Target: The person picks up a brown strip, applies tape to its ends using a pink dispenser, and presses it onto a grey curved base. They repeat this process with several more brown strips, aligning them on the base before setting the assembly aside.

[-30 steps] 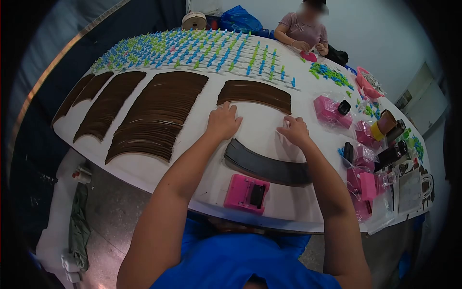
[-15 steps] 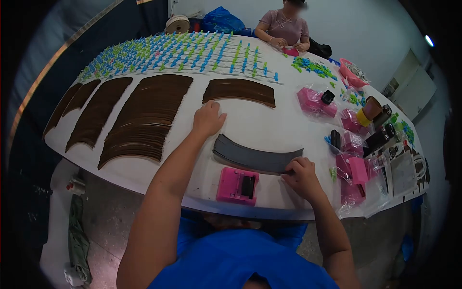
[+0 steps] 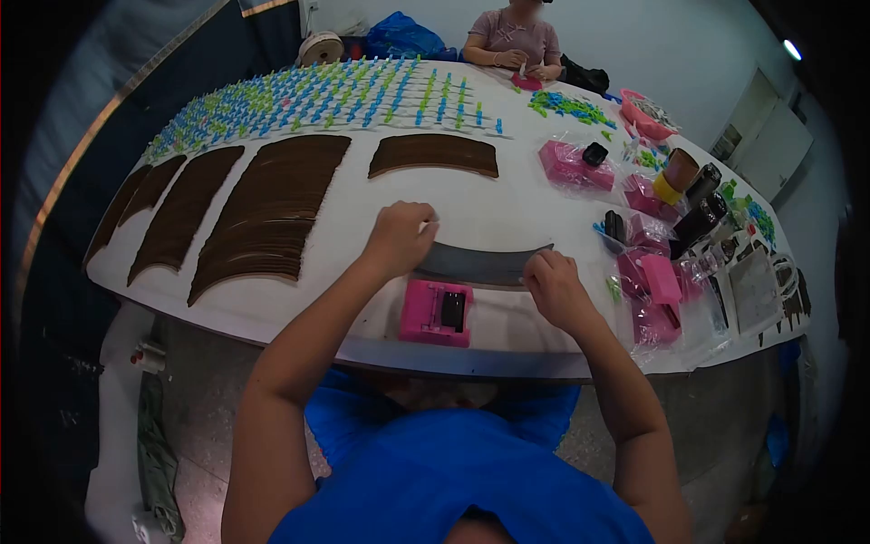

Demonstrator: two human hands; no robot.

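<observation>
A curved stack of grey strips lies on the white table in front of me. At its left end is my left hand, fingers bent toward the strips; whether it grips them is hard to see. My right hand pinches the right end of the grey stack. Just below the stack sits a pink device with a black roller. A short curved stack of brown strips lies beyond my hands, touched by neither.
Several brown strip stacks lie at the left. Behind them stand rows of blue and green clips. Pink boxes in plastic and dark bottles crowd the right side. Across the table sits a person.
My left hand has moved from near the brown stack down to the left end of the grey stack. The whole view has shifted slightly.
</observation>
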